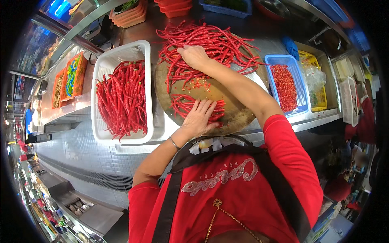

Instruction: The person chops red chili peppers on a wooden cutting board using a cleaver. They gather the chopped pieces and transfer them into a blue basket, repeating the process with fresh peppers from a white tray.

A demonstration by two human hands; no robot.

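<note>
A round wooden chopping board (240,112) lies before me. My left hand (199,118) rests across a small bundle of long red chillies (182,104), fingers over the top and thumb on the near side. The bundle's right ends look evenly cut. Farther back, my right hand (194,57) reaches into a large loose heap of red chillies (209,36), its fingertips among them. Whether it grips any is hidden. Chopped chilli bits and seeds (197,84) are scattered between the hands. A shiny metal surface (258,79) shows beside the heap; I cannot tell what it is.
At left stands a white plastic basket (148,91) of whole chillies. A blue basket (304,91) of chopped chilli sits at right, beside a yellow crate (322,100) with plastic bags. Orange baskets (80,79) are farther left. A blue basket (226,10) stands behind the heap.
</note>
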